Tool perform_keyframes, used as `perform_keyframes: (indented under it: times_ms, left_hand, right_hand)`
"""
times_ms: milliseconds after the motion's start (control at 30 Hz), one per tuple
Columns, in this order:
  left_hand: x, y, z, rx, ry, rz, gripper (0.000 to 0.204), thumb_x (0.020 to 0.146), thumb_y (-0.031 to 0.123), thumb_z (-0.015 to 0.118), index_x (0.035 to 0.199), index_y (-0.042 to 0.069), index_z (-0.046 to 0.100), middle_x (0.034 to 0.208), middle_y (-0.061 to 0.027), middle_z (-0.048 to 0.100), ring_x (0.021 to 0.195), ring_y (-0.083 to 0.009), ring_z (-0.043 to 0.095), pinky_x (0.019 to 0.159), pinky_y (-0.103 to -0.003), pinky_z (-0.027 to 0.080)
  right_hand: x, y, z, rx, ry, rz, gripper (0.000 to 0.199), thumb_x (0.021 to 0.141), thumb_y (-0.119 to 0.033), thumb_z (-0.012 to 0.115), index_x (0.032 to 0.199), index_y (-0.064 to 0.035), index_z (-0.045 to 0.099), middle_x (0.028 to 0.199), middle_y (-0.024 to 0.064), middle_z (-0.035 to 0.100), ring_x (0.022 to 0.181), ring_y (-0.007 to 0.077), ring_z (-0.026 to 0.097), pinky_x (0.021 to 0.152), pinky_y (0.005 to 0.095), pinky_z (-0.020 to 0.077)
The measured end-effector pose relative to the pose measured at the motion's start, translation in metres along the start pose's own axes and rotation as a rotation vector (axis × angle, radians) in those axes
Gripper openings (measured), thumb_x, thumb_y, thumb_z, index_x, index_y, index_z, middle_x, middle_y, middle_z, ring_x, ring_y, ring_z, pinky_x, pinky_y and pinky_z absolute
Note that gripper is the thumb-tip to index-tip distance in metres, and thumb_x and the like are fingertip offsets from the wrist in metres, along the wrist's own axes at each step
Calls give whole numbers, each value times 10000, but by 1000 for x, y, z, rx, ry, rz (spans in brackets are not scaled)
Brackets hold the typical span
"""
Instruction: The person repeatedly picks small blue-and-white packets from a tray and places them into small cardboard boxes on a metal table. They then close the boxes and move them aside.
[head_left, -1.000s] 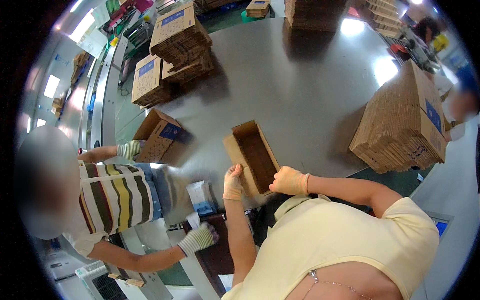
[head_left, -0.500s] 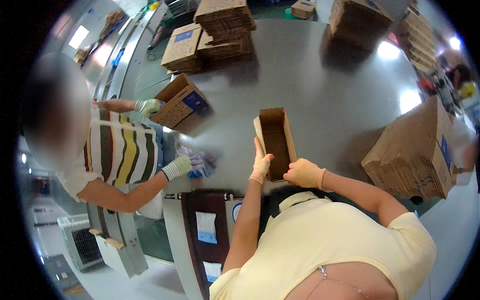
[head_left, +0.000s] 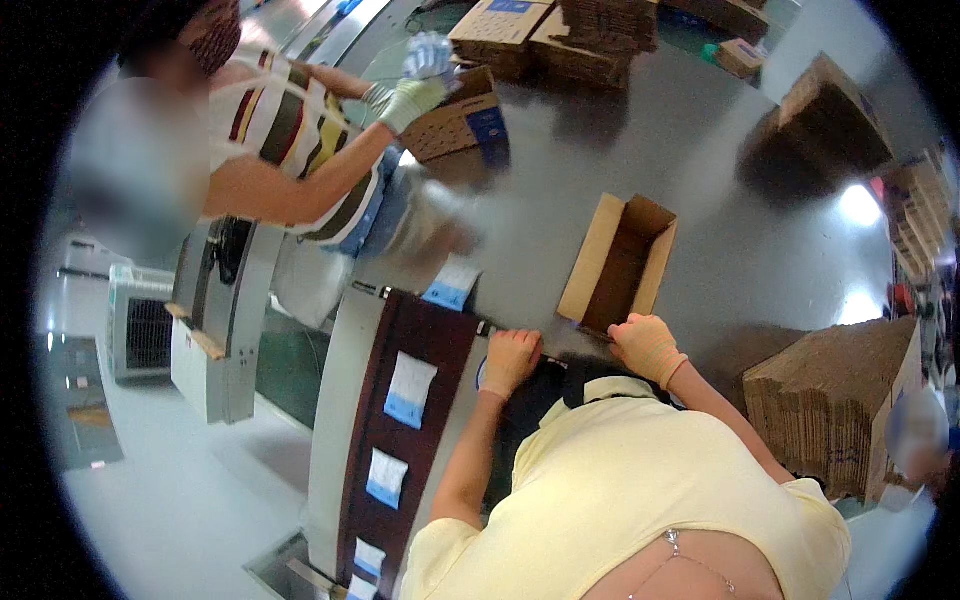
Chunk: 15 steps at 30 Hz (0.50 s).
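Left hand off the box, co-worker's packets up.
The person's left hand (head_left: 512,362), earlier against the side of the open box (head_left: 585,262), has moved down beside the end of the dark belt (head_left: 432,345). A co-worker's gloved hand (head_left: 412,103) has risen from the table (head_left: 540,160) to another box (head_left: 440,133) with blue-and-white packets (head_left: 428,57). One packet (head_left: 453,281) now lies at the belt's end.

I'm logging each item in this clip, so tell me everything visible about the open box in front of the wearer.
The box is long, narrow and brown, apparently cardboard. Its top is open, showing a darker floor; a lighter tan panel, wall or flap, runs along its left side. It sits upright on the grey table, its far end angled slightly right. The right hand touches its near right corner; the exact grip is hidden. The left hand is apart from it.
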<state>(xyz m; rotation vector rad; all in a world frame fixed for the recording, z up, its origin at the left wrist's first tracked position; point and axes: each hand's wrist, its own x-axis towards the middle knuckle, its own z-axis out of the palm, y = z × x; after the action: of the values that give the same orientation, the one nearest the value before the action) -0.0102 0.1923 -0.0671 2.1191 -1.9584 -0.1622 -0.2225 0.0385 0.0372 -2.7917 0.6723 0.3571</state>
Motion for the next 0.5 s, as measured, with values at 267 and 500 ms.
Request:
perform_keyframes:
  times_ms: [267,500]
  left_hand:
    - [-1,-4,10,-5,44,-70,100,819,189,604,903,136,613,799,-44,629,786,-231,615,687,-382,432]
    - [1,-2,11,-1,51,-94,70,800,195,586,799,127,603,776,-48,623,784,-224,620,691,-377,450]
  right_hand:
    - [8,1,12,21,67,-24,169,799,-256,650,848,-96,630,739,66,636,814,253,605,685,414,498]
    - [10,1,12,-20,66,-13,189,803,-280,654,847,-99,622,735,65,631,795,258,605,667,417,503]
